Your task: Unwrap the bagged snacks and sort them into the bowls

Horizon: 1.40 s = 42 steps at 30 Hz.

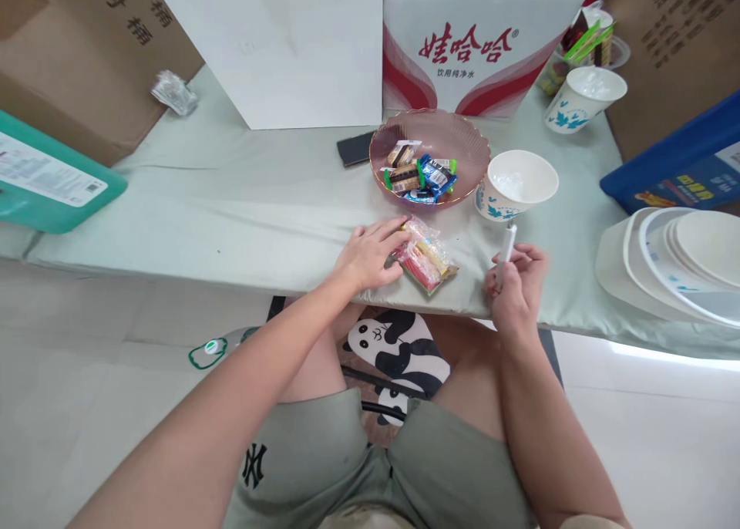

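Observation:
A clear-wrapped snack pack (428,257), with red and yellow showing through, lies near the front edge of the covered table. My left hand (373,257) holds its left side, fingertips on top of the wrap and thumb at the near edge. Just to the right, my right hand (519,284) grips a slim white pen-like tool (509,242) upright, its small metal tip pointing away from me. Behind the pack sits a pinkish glass bowl (471,139) with several small wrapped snacks (436,176). A paper cup (535,180) holding crumpled clear plastic stands beside the bowl.
A dark phone (354,149) lies partly behind the bowl. White boxes (312,51) line the back. Another paper cup (570,109) and white tubs (624,263) stand at right, near a blue container (687,159). A green jug (63,178) and crumpled plastic (174,93) are at left.

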Each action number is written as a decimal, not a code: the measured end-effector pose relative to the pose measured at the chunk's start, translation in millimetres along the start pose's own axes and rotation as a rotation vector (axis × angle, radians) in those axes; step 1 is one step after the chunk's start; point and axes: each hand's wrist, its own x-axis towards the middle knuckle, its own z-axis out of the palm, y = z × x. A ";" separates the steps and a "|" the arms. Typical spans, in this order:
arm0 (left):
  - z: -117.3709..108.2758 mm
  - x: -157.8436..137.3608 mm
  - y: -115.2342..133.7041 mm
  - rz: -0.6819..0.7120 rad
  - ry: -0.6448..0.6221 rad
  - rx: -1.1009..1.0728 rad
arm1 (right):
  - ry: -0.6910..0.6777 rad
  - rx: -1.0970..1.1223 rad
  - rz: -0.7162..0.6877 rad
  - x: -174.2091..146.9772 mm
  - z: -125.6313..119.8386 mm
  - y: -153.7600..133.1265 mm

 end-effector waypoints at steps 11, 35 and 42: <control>6.3 2.2 -1.5 -0.086 0.041 -0.041 | -0.009 0.396 0.109 3.4 3.3 -9.6; 2.6 7.1 0.7 -0.125 0.031 -0.049 | -0.162 0.515 0.118 43.3 38.0 -57.4; 5.6 7.4 -0.6 -0.120 -0.010 -0.037 | -0.090 0.476 0.165 16.5 53.0 -30.8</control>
